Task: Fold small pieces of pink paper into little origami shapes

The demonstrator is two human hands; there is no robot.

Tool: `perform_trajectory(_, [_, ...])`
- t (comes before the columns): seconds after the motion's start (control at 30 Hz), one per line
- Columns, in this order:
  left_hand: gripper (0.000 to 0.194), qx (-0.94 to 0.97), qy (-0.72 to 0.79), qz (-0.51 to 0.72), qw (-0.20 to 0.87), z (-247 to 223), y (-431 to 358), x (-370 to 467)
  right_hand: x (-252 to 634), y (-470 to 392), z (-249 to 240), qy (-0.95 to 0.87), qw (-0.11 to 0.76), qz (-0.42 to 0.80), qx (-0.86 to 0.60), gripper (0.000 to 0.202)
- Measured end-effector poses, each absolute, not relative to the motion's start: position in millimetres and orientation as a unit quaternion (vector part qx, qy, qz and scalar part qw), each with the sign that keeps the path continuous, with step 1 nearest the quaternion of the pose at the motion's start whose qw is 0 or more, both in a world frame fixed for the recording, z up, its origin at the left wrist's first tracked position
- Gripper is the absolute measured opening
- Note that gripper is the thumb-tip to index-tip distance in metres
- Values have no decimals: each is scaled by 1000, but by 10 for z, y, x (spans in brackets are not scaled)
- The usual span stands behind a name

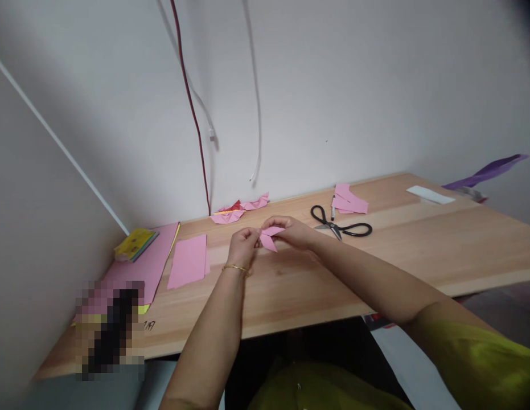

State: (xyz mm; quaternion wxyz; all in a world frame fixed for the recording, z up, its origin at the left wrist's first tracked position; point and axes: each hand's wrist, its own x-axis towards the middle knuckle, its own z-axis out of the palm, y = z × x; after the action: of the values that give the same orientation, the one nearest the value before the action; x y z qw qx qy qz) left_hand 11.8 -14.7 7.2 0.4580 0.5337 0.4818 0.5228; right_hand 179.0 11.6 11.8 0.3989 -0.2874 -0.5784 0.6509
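Observation:
A small folded pink paper piece (pixel 270 238) with two pointed flaps is held above the middle of the wooden table. My left hand (pixel 245 244), with a gold bracelet at the wrist, pinches its left end. My right hand (pixel 289 230) grips the upper right side of the same paper, fingers bent around it. Both hands nearly touch each other. Black-handled scissors (pixel 335 226) lie spread to the right of my right hand, beside a pen (pixel 333 208) and cut pink paper scraps (pixel 349 200).
Pink sheets (pixel 189 261) and a larger pink stack (pixel 156 256) with a yellow packet (pixel 134 244) lie at the left. Folded pink and red paper pieces (pixel 239 210) rest against the wall. A white strip (pixel 430 195) is at the far right. Cables (pixel 192 108) hang down the wall.

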Motion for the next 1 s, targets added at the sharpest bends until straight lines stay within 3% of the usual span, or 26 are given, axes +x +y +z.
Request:
perform_trajectory(0.13, [29, 514, 499, 560, 415, 70, -122, 104, 1809, 108, 135, -511, 374, 736, -237, 45])
perform_trajectory(0.27, [26, 533, 513, 561, 372, 80, -135, 124, 1770, 96, 107, -500, 358, 760, -212, 36])
perform_trajectory(0.47, [21, 550, 524, 544, 356, 109, -186, 194, 1659, 108, 15, -494, 399, 720, -281, 24])
perform_trajectory(0.83, [22, 545, 565, 546, 294, 46, -172, 208, 1630, 86, 14, -530, 430, 653, -329, 27])
perform_trajectory(1.0, [22, 515, 554, 543, 366, 41, -162, 227, 1697, 94, 51, -582, 418, 573, -397, 29])
